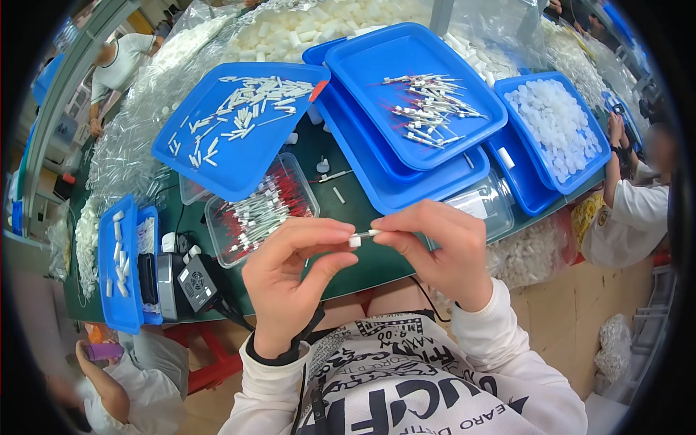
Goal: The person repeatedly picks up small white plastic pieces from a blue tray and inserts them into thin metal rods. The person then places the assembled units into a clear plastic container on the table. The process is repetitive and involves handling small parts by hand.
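Note:
My left hand [296,272] and my right hand [444,245] meet over the near part of the green table. Between them is a small white plastic piece [355,241] with a thin stem leading to the right. The left fingertips rest against its white end, thumb and forefinger slightly parted around it. At the other end, the right thumb and forefinger pinch the stem. Just beyond my left hand, a clear plastic tub [262,206] holds many thin white sticks with red tips. A loose white stick [338,195] lies on the table beyond the fingers.
A blue tray [246,163] with short white sticks tilts over the tub. Another blue tray [362,69] holds red-and-white sticks; a third [598,148] holds translucent caps. A grey fan-fitted device [196,283] stands left. White cylinders [290,36] pile up behind. People sit at both sides.

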### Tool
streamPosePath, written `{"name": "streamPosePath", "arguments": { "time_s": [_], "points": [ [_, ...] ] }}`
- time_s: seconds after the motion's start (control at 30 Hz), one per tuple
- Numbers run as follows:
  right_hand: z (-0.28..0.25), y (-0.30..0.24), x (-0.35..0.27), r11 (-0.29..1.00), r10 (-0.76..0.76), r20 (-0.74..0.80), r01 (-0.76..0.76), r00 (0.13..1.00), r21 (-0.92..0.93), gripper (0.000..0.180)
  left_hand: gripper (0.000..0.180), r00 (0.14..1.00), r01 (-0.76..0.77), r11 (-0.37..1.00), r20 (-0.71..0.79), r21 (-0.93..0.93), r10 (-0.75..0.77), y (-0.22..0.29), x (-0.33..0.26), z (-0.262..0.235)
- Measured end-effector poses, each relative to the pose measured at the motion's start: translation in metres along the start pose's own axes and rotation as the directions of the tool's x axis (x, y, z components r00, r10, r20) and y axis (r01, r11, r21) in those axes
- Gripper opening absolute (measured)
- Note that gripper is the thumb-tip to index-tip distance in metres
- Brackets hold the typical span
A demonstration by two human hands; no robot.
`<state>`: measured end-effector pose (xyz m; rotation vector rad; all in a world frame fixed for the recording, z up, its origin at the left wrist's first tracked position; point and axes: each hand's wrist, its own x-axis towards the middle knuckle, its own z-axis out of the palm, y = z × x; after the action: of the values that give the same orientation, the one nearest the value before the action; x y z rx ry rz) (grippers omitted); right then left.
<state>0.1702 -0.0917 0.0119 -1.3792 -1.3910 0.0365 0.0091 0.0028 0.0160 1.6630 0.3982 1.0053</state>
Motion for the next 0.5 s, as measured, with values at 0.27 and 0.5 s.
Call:
{"name": "streamPosePath", "arguments": {
  "time_s": [0.27, 0.5],
  "points": [
    [0.000, -0.001, -0.004, 0.996, -0.085, -0.031, 0.085, 0.996, 0.000, 0.013, 0.016, 1.000, -0.007, 0.996, 0.004, 0.084, 0.007, -0.002, -0.002, -0.005],
    [-0.007, -0.002, 0.000, 0.992, 0.055, 0.147, -0.072, 0.988, 0.108, 0.011, 0.017, 0.949, -0.313, 0.885, 0.153, 0.346, 0.276, 0.001, 0.001, -0.013]
  ]
}}
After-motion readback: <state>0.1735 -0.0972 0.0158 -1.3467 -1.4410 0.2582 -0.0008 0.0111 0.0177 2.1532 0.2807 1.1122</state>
